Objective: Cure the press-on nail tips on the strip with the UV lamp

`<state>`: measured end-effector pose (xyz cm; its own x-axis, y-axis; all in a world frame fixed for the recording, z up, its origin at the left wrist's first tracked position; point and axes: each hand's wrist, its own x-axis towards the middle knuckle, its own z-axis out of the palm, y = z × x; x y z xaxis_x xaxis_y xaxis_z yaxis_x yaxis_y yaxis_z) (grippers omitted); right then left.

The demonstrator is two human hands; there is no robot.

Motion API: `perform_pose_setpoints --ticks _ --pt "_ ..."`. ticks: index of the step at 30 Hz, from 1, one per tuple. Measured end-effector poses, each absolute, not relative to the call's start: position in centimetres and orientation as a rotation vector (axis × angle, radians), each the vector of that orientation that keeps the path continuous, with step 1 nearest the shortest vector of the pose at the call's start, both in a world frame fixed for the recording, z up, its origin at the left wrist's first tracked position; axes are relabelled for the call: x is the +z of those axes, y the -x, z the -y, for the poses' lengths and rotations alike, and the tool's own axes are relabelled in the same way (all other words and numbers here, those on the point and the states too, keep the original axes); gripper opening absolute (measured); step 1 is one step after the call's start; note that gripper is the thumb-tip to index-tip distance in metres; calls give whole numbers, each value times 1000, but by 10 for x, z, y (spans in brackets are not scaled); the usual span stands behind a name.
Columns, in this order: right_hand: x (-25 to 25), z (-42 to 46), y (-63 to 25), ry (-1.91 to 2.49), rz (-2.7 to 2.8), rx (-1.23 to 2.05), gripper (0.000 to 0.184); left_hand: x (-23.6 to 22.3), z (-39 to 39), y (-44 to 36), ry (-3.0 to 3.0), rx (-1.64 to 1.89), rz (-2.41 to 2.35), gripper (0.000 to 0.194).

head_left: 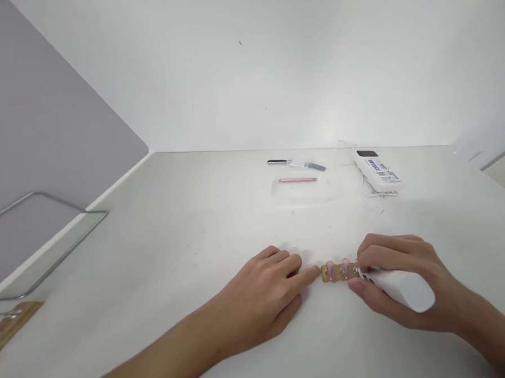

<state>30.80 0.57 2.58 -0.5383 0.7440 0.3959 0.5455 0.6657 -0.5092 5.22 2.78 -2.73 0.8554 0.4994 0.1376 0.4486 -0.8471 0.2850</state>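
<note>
A small wooden strip [341,273] lies on the white table, with pinkish glossy false nails [331,270] set across it. The index finger of my left hand [271,292] is stretched out, its tip at the strip's left end. Its other fingers curl loosely over the tabletop. In my right hand [435,275] is a white handheld nail lamp [404,289], gripped between thumb and fingers. The lamp's front end points at the strip's right part, which the lamp and fingers hide.
Toward the back lie a pink pen-like stick [297,180], a black-handled tool [277,162] and a blue-grey one [315,166]. A white device with a label [377,171] sits back right on a cable. At left are a metal wire frame [66,277] and a wooden rack [15,325].
</note>
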Motion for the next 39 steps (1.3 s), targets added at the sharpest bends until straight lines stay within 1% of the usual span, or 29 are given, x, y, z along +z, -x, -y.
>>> perform_pose_setpoints --ticks 39 --pt "25 -8 -308 978 2270 449 22 -29 -28 -52 -2797 309 -722 43"
